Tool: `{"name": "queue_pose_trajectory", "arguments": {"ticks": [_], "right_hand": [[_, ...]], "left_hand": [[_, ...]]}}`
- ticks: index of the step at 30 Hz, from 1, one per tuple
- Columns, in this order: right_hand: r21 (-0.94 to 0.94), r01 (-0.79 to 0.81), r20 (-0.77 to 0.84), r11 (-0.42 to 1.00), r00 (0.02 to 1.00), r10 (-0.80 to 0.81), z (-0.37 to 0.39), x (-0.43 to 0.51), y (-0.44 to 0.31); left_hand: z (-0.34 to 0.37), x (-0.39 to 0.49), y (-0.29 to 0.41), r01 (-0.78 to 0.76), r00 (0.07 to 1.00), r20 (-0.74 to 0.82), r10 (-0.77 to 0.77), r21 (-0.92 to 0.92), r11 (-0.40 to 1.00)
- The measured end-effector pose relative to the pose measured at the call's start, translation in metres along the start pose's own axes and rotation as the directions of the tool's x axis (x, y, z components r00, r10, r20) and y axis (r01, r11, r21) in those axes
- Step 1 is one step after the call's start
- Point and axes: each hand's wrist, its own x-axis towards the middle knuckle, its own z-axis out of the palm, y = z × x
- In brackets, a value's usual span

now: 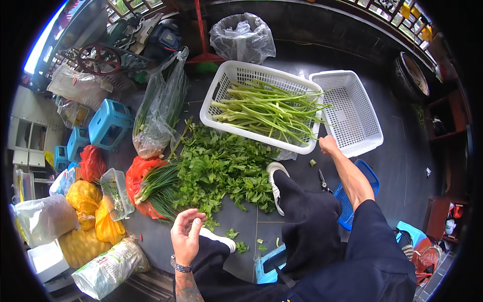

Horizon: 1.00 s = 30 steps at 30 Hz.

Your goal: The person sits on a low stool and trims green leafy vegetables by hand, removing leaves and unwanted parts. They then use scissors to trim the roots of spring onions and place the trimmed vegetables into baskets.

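My right hand (327, 145) is curled at the near right corner of a white plastic basket (260, 140), which holds trimmed green celery stalks (264, 107); whether its fingers grip the rim or a stalk tip cannot be told. With fingers loosely bent and apart, my left hand (186, 232) is raised over the floor and holds nothing. Beyond it lies a heap of leafy celery tops (222, 166). A bunch of thin green chives or scallions (160, 185) rests on a red plastic bag (137, 177) left of the heap. Scissors (323, 180) lie near my right knee.
A second white basket (349, 109) touches the first one's right side. A blue basket (356, 196) is beside my right leg. Farther off stands a lined bin (243, 41). Blue stools (109, 124), a clear bag of long vegetables (162, 105) and yellow bags (83, 200) are at left.
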Motion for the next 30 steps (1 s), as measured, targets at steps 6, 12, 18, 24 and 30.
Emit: {"name": "queue_pose_trajectory", "arguments": {"ticks": [6, 12, 18, 24, 30], "right_hand": [[0.784, -0.028, 0.038, 0.62, 0.999, -0.003, 0.02, 0.059, -0.013], [0.532, 0.07, -0.022, 0.844, 0.997, -0.069, 0.021, -0.003, -0.018], [0.658, -0.091, 0.234, 0.747, 0.968, -0.088, 0.044, -0.053, -0.01], [0.74, -0.325, 0.449, 0.588, 0.89, -0.073, 0.071, -0.028, 0.005], [0.917, -0.162, 0.263, 0.363, 0.932, -0.249, 0.035, -0.045, -0.041]], "left_hand": [[0.001, 0.008, -0.012, 0.066, 0.998, 0.011, -0.066, 0.051, 0.997], [0.003, 0.013, -0.018, 0.103, 0.994, 0.014, -0.105, 0.083, 0.991], [0.007, 0.016, -0.019, 0.049, 0.997, 0.055, -0.058, 0.147, 0.988], [0.01, 0.009, -0.01, -0.016, 0.994, 0.105, -0.01, 0.24, 0.971], [0.003, 0.0, -0.022, 0.025, 0.991, 0.118, -0.065, 0.315, 0.949]]}}
